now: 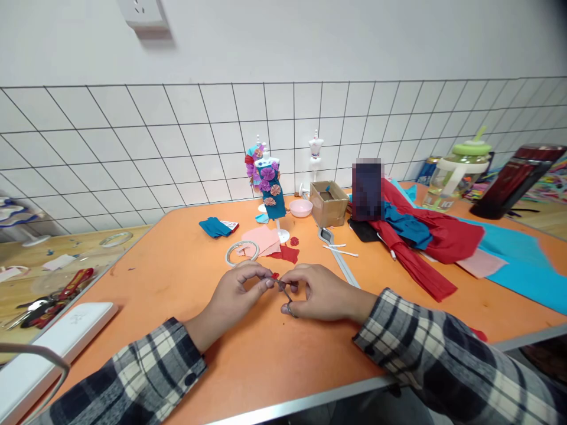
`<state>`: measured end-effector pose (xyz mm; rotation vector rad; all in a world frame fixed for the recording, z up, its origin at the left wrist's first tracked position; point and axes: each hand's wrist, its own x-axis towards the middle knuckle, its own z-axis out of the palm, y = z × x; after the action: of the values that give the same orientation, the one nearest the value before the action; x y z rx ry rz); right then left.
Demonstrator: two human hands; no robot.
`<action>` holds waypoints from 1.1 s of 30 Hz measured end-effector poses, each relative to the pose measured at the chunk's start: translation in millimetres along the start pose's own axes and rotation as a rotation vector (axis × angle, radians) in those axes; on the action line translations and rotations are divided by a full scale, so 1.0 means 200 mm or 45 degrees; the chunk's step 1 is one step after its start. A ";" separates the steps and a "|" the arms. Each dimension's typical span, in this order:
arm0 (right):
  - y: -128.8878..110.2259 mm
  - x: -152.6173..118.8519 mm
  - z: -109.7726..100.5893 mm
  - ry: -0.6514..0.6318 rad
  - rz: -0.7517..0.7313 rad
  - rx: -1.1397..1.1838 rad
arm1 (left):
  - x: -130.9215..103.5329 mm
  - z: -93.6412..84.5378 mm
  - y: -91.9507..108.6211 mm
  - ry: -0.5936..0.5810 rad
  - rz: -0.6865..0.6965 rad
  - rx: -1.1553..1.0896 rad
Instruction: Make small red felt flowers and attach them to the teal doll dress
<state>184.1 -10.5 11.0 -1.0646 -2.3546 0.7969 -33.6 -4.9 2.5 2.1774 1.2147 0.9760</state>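
Just above the orange table, a small red piece [275, 275], paper or cloth, shows at the fingertips of my left hand [241, 292], which pinches it. My right hand [316, 290] grips small metal scissors [287, 291], with the thumb at one handle loop. The blades point toward the red piece; whether they touch it I cannot tell. Beyond my hands lie a red scrap [289, 254], a little red flower [295, 241] and a pink crinkled sheet [261, 237]. A small dress form [273, 198] in blue, with purple and pink flowers, stands behind them.
A tape roll [229, 255] lies left of the pink sheet. Farther back are a pink bowl [300, 208], a cardboard box [330, 203] and a bare white form [315, 150]. Grey tongs [341, 260], red cloth [447, 233], a jug [454, 183] and a dark flask [509, 186] occupy the right.
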 end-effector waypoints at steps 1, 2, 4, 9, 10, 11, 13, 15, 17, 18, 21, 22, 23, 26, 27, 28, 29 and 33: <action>0.00 0.00 0.00 0.004 -0.002 0.000 | 0.00 0.00 0.00 0.002 -0.002 -0.013; 0.00 0.00 0.00 0.006 -0.004 -0.002 | 0.00 0.00 -0.01 0.000 -0.008 -0.028; 0.01 0.01 0.01 0.005 0.000 0.001 | 0.00 0.00 -0.01 -0.009 -0.033 -0.057; 0.04 0.01 0.02 -0.013 0.009 0.025 | 0.00 0.01 -0.01 -0.015 -0.131 -0.138; 0.04 0.01 0.02 -0.006 0.001 0.019 | 0.00 0.01 -0.01 -0.026 -0.134 -0.140; 0.04 0.01 0.02 0.003 -0.008 0.015 | 0.00 0.01 -0.01 -0.037 -0.139 -0.140; 0.05 0.01 0.02 0.007 -0.021 0.013 | 0.00 0.01 -0.01 -0.064 -0.160 -0.146; 0.05 0.01 0.02 -0.018 -0.023 0.020 | 0.00 0.01 -0.02 -0.086 -0.192 -0.165; 0.05 0.02 0.02 -0.052 -0.012 0.029 | 0.00 0.01 -0.02 -0.106 -0.222 -0.193; 0.05 0.02 0.02 -0.059 -0.002 0.030 | 0.00 0.01 -0.02 -0.112 -0.233 -0.202; 0.05 0.02 0.02 -0.046 0.022 0.011 | 0.00 0.01 -0.02 -0.137 -0.263 -0.217; 0.06 0.02 0.02 -0.041 0.025 0.005 | 0.00 0.02 -0.02 -0.147 -0.273 -0.224; 0.06 0.02 0.02 -0.039 0.024 0.004 | 0.00 0.02 -0.02 -0.154 -0.284 -0.235; 0.07 0.02 0.03 -0.056 0.013 0.028 | 0.00 0.02 -0.03 -0.160 -0.312 -0.283; 0.07 0.02 0.03 -0.063 0.007 0.034 | 0.00 0.02 -0.04 -0.154 -0.318 -0.294; 0.08 0.02 0.03 -0.067 0.001 0.031 | 0.00 0.02 -0.04 -0.147 -0.322 -0.300; 0.08 0.02 0.03 -0.059 -0.003 0.019 | 0.00 0.02 -0.04 -0.144 -0.327 -0.304; 0.08 0.02 0.03 -0.046 0.013 0.005 | 0.01 0.03 -0.04 -0.152 -0.346 -0.315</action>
<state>186.5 0.2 -3.3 -1.0699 -2.3786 0.8304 -33.6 0.6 -6.0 1.7984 1.2232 0.8223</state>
